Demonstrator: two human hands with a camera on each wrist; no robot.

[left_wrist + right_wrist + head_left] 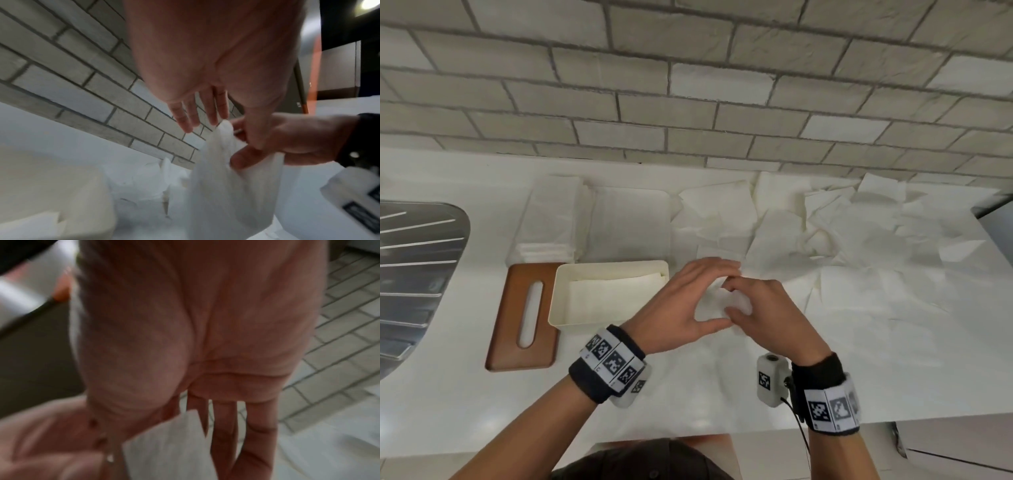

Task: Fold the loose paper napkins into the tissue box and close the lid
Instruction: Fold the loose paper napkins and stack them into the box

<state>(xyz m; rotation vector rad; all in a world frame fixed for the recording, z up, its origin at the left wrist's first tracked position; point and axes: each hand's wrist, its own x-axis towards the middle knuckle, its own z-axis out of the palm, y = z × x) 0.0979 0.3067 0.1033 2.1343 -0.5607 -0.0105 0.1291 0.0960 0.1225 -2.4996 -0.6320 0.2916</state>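
A white napkin [707, 305] hangs just above the counter, right of the open cream tissue box [561, 301]. Both hands hold it. My left hand [717, 294] spans it, fingers straight over its top corner and thumb at its lower edge. My right hand [732, 298] pinches it between curled fingers and thumb. In the left wrist view the napkin [232, 186] droops from the right hand [287, 142]. Folded napkins lie inside the box. The brown slotted lid [510, 308] lies flat, left of the box. A heap of loose napkins [825, 233] covers the counter's right.
A stack of folded napkins [548, 222] sits behind the lid, near the brick wall [688, 85]. A metal sink drainer [414, 274] borders the counter on the left. The counter's front edge [722, 435] runs just below my wrists.
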